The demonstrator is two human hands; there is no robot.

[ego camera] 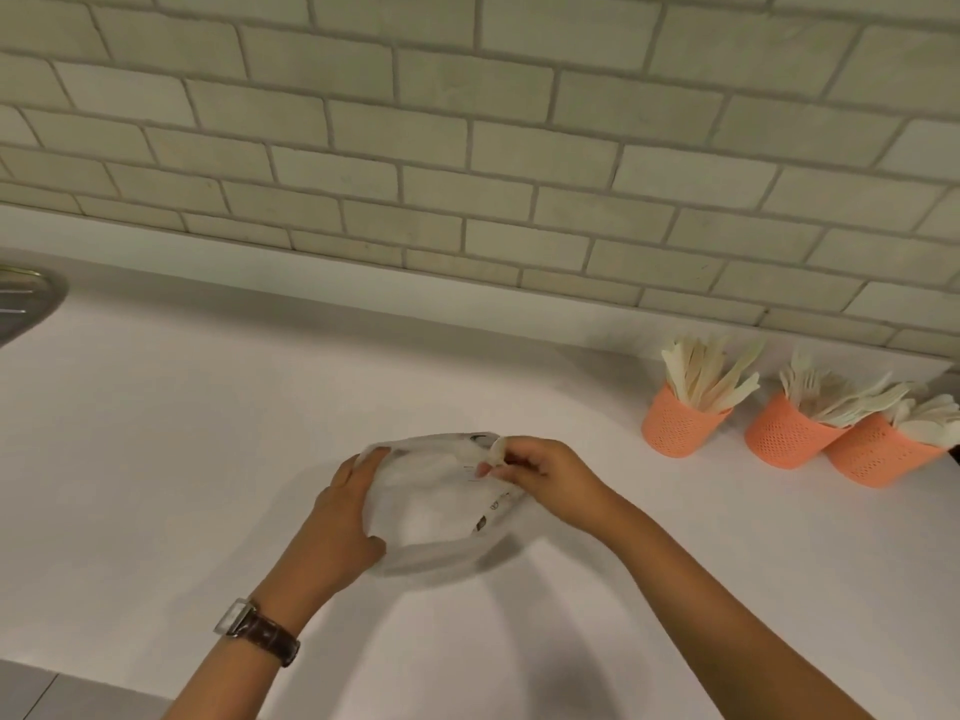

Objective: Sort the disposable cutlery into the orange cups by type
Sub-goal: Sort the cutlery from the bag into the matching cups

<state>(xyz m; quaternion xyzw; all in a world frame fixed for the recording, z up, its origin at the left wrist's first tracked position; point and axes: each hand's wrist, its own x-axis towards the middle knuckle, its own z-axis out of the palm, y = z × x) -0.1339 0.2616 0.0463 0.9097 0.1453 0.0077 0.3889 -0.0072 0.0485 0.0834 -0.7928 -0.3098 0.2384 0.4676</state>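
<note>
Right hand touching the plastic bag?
Touching. The head view shows the right hand pinching the clear plastic bag at its top edge; the left hand grips the opposite side.

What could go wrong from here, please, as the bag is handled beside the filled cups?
1. The thin clear plastic bag, stretched between the left hand and right hand, might tear.
2. The pale disposable cutlery fans past the rims of the crowded orange perforated cups; a right-arm sweep could topple one.

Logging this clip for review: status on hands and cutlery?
Left hand holds clear bag, right hand pinches its rim. Cutlery stands in orange cups, right. Nothing between hands and cups.
</note>
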